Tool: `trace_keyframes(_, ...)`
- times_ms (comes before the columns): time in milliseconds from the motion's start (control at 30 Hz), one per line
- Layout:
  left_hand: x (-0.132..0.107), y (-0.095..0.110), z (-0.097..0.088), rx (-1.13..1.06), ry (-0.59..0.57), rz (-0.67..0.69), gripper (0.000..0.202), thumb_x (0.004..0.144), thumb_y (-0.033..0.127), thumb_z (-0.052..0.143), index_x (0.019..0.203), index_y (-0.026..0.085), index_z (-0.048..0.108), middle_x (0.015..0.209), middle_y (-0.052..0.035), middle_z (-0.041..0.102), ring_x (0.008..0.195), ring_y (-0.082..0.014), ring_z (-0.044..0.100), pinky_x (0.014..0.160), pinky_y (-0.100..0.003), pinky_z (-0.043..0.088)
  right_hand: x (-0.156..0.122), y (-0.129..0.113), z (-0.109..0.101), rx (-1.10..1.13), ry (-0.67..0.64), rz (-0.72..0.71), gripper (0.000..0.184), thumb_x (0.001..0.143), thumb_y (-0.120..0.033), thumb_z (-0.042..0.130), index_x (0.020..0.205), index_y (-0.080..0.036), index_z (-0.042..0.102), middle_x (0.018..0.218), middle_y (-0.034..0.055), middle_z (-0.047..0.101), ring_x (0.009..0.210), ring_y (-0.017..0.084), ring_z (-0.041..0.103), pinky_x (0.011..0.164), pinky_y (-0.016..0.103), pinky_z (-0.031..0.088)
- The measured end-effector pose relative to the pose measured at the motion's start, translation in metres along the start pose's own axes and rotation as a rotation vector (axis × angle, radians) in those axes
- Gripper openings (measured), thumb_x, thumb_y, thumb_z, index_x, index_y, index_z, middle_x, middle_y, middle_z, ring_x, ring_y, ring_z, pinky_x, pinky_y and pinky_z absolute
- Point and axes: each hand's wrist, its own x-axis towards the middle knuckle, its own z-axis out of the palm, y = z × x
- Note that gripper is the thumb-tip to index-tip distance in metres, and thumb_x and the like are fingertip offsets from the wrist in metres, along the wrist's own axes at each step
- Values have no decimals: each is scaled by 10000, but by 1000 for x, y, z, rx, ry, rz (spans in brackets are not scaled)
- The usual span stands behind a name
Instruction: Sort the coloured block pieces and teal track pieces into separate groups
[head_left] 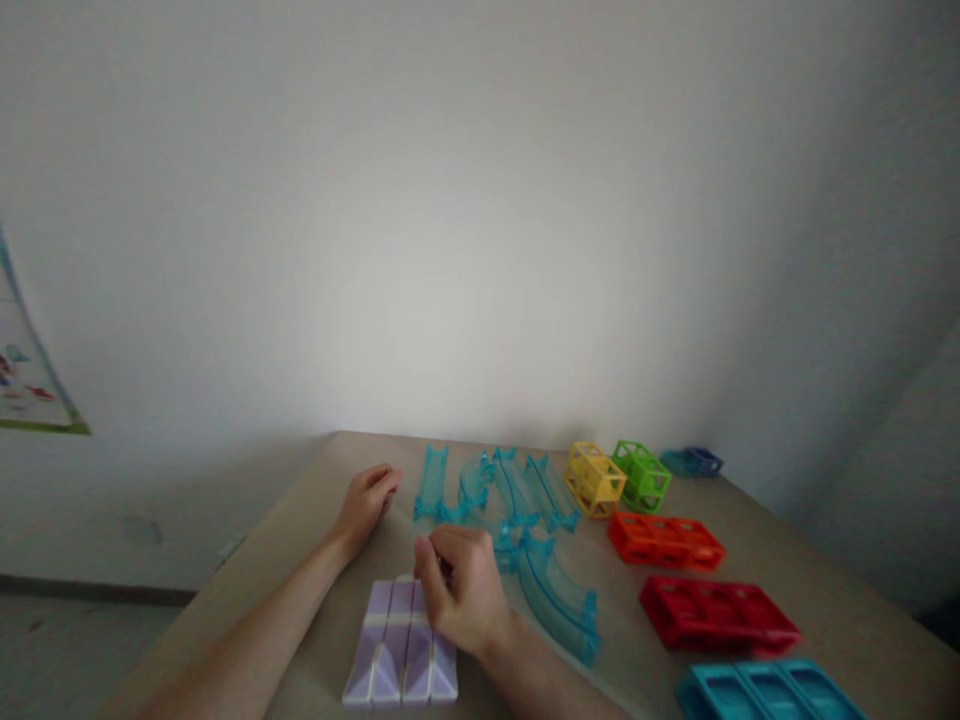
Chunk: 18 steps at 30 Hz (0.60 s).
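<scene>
My left hand (367,507) rests on the table as a loose fist, to the left of the clear blue track pieces; nothing shows in its fingers. Curled closed, my right hand (466,588) is over the right far corner of a set of light purple blocks (391,632), partly covering them. Whatever its fingers may hold is hidden. The purple blocks lie side by side in strips, with pointed raised shapes at their near end. Just beyond and right of my right hand are translucent blue track pieces (517,490), some straight and some curved, including a large curved track (556,600).
Yellow (595,480) and green frame blocks (642,476) stand toward the back right. Orange (666,541), red (718,615) and blue blocks (772,690) line the right side. A dark blue piece (703,461) lies at the far corner. A wall (480,250) rises behind the table (322,660).
</scene>
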Motion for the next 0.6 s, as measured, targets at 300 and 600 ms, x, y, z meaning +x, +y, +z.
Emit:
trace_keyframes(300,8,-4,4,199,-2,170,241,741,364,605,629,175,506,621,35,472,643,-134,474,567,-216,367,1,-2,3,-144,-18,-80,332,885,-231,404,563,-189,334,528,-25,444,507,88,461,520,238,255)
trace_keyframes(600,7,-11,5,436,-244,303,518,791,438,591,1256,223,513,916,-11,519,611,-112,475,584,-245,417,3,0,3,-288,-17,-92,301,875,-208,403,575,-188,411,548,-16,502,500,93,472,517,259,245)
